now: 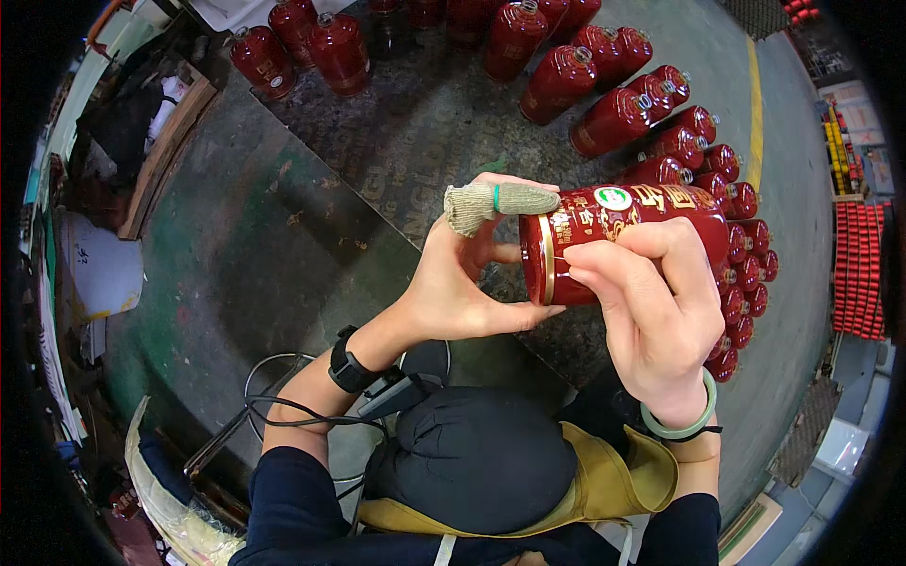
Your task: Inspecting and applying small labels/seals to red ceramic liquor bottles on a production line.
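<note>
A red glass bottle [590, 226] with gold print, a gold band near its base and a round green-and-white sticker lies sideways in front of me. My left hand [451, 283] grips its base end, thumb below and fingers above. A knitted grey finger cover [524, 198] with a green band sits on one finger of that hand and rests along the bottle's upper side. My right hand [665, 321] is closed in a pinch against the bottle's near side, close to the gold band. Whatever those fingertips hold, if anything, is too small to make out.
Many similar red bottles [613, 121] stand upright in a curved group at the far side and right of the dark work surface [311, 208]. A wooden-edged frame [170, 156] is at left. A black cable [311, 415] runs by my left forearm. Red stacked goods [859, 269] stand far right.
</note>
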`<state>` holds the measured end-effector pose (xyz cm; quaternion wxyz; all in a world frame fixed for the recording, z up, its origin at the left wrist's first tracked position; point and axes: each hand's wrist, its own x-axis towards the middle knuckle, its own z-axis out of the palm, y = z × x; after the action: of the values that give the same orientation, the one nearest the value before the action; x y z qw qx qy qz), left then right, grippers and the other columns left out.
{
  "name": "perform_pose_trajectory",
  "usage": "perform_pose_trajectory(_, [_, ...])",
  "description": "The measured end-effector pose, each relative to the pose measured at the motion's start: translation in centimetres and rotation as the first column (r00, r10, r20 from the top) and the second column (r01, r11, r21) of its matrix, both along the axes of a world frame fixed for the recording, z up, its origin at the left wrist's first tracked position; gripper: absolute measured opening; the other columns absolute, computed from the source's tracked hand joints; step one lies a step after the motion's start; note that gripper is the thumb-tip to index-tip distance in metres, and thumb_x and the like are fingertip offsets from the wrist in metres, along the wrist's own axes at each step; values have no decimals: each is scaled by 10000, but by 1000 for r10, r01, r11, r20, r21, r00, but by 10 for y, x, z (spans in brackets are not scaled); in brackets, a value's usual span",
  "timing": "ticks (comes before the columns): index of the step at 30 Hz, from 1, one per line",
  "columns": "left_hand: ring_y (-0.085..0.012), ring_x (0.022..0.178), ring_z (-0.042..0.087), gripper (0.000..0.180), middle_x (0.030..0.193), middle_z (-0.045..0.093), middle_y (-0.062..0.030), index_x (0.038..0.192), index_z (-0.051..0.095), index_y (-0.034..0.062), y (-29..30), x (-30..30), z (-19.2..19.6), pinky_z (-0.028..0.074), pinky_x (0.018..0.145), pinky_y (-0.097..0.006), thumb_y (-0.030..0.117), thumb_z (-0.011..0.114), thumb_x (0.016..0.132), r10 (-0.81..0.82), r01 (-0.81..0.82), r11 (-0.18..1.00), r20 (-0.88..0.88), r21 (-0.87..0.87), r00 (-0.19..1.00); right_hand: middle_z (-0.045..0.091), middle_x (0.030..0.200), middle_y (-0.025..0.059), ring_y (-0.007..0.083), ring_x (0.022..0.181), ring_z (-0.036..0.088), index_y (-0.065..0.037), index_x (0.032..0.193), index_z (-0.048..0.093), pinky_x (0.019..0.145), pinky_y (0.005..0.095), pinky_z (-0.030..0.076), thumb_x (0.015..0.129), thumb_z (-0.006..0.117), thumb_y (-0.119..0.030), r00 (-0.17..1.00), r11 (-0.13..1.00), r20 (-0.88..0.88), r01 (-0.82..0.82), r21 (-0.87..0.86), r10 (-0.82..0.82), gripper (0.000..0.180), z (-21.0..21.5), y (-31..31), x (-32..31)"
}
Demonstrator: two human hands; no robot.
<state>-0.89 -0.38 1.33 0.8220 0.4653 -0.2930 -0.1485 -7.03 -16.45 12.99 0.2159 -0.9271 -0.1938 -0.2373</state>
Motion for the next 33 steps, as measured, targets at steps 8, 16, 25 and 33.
perform_pose_trajectory(8, [-256, 1329, 491, 813, 1390, 486, -118, 1363, 489, 53, 2, -2, -3, 606, 948, -393, -15, 890, 659, -4, 5, 999, -35, 39, 999, 594, 857, 73, 248, 738, 613, -23, 917, 733, 619, 347, 508, 671, 809, -37, 1000, 1000, 15, -6, -24, 6, 258, -4, -2, 1])
perform_pose_trajectory(16, [-257, 1317, 493, 867, 1407, 483, -131, 1384, 454, 43, 3, -4, -5, 616, 924, -416, -5, 907, 646, -28, 31, 998, -68, 55, 997, 576, 852, 67, 248, 733, 599, -36, 912, 730, 627, 362, 500, 678, 802, -38, 999, 999, -15, -33, 35, 33, 244, -7, -3, 2])
perform_pose_trajectory(25, [-277, 1330, 522, 992, 1453, 480, -180, 1461, 356, 38, 4, -4, -7, 547, 1012, -423, -53, 898, 636, -60, 62, 998, -73, 31, 996, 555, 846, 69, 257, 732, 592, -31, 907, 724, 624, 365, 491, 650, 786, -55, 999, 999, 4, -44, 25, 44, 265, -10, -4, 4])
perform_pose_trajectory(33, [-254, 1297, 509, 883, 1420, 473, -137, 1396, 430, 48, 2, -4, -9, 618, 930, -423, -24, 901, 652, -59, 59, 998, -90, 0, 994, 554, 851, 61, 248, 728, 589, -43, 907, 728, 623, 366, 491, 632, 755, -67, 996, 996, 22, -85, -18, 85, 277, -11, -8, 6])
